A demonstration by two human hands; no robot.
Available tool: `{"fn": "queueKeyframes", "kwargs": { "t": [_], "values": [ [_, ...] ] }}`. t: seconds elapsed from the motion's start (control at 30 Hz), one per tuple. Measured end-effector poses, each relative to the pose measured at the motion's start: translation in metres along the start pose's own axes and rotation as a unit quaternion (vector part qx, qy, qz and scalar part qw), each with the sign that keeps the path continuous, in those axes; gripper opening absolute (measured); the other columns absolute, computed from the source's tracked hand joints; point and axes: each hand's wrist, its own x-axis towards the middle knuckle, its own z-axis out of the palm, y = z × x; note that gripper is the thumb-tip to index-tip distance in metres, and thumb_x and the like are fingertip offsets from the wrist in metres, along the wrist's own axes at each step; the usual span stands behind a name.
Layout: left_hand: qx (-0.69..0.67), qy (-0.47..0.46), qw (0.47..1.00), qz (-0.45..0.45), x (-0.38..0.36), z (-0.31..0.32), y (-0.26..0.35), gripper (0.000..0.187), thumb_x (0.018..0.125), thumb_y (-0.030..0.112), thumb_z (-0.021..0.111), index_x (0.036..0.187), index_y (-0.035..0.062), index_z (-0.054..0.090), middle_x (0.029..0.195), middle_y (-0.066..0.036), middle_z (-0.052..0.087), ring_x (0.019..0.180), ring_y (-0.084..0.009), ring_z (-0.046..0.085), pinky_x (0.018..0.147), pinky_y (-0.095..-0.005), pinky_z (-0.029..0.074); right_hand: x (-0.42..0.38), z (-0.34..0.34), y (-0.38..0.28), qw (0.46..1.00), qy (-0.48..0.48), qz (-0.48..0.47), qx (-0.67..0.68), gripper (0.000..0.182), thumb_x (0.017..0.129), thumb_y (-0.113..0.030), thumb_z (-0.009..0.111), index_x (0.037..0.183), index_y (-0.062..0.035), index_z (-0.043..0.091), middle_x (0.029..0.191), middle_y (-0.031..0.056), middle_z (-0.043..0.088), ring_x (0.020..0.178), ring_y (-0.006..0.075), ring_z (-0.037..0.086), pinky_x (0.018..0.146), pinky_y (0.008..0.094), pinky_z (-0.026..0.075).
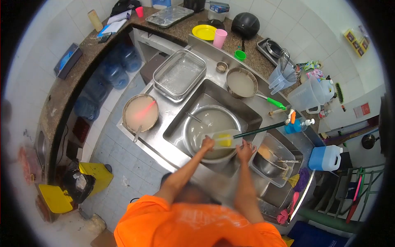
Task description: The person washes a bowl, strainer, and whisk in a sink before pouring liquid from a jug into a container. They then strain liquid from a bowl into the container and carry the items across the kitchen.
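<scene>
Over the large metal bowl [191,131] in the sink, a translucent plastic container [235,143] is held between both hands. My left hand [207,143] closes around its left end. My right hand [246,151] grips the right end, near the bowl's rim. A yellow piece [225,140], like a sponge, shows in or through the container. Cloudy water fills the bowl, and a metal handle [193,117] sticks out at its left side. The dark green tap hose [259,130] reaches from the right to just above the container.
Left of the sink stand a pot of cloudy liquid [133,108] and wire-mesh trays [180,74]. A green-handled pan [242,82] lies behind. To the right, a plastic tub [284,147] holds metal pots. A blue jug [326,158] stands at the right edge.
</scene>
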Motion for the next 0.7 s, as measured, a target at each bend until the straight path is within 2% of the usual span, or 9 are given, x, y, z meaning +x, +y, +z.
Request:
{"fn": "queueKeyframes", "kwargs": {
  "t": [0.1,0.33,0.4,0.7],
  "values": [
    [0.022,0.004,1.000,-0.008,-0.004,-0.001,0.005,0.076,0.078,0.013,0.049,0.139,-0.0085,0.009,0.124,-0.032,0.045,0.098,-0.0432,0.058,0.067,-0.0450,0.058,0.000,0.000,-0.001,1.000,0.004,-0.001,0.005,0.044,0.069,-0.033,0.064,0.109,-0.0149,0.060,0.081,0.0010,0.058,0.099,0.0208,0.051,0.104,0.0499,0.016],
    [0.030,0.004,1.000,0.006,-0.008,-0.003,0.006,0.070,0.079,0.014,0.047,0.137,-0.0104,0.017,0.122,-0.032,0.046,0.093,-0.0432,0.061,0.065,-0.0443,0.059,0.000,0.000,-0.001,1.000,-0.005,-0.002,-0.003,0.044,0.069,-0.033,0.064,0.109,-0.0148,0.060,0.080,0.0012,0.058,0.098,0.0206,0.052,0.103,0.0500,0.017],
    [0.038,0.016,0.999,0.008,0.001,0.000,0.000,0.052,0.081,0.004,0.040,0.128,-0.0147,0.029,0.119,-0.029,0.048,0.082,-0.0381,0.064,0.048,-0.0370,0.058,0.000,0.000,-0.001,1.000,0.000,-0.002,-0.001,0.043,0.069,-0.033,0.064,0.108,-0.0148,0.060,0.080,0.0013,0.058,0.097,0.0205,0.052,0.103,0.0503,0.018],
    [0.032,0.019,0.999,0.019,0.000,-0.003,-0.001,0.047,0.080,0.004,0.041,0.123,-0.0134,0.036,0.117,-0.027,0.049,0.086,-0.0385,0.062,0.052,-0.0379,0.060,0.000,-0.002,-0.002,1.000,0.007,0.002,0.002,0.041,0.069,-0.032,0.064,0.106,-0.0137,0.062,0.078,0.0010,0.057,0.095,0.0202,0.052,0.103,0.0500,0.018]
  ]
}}
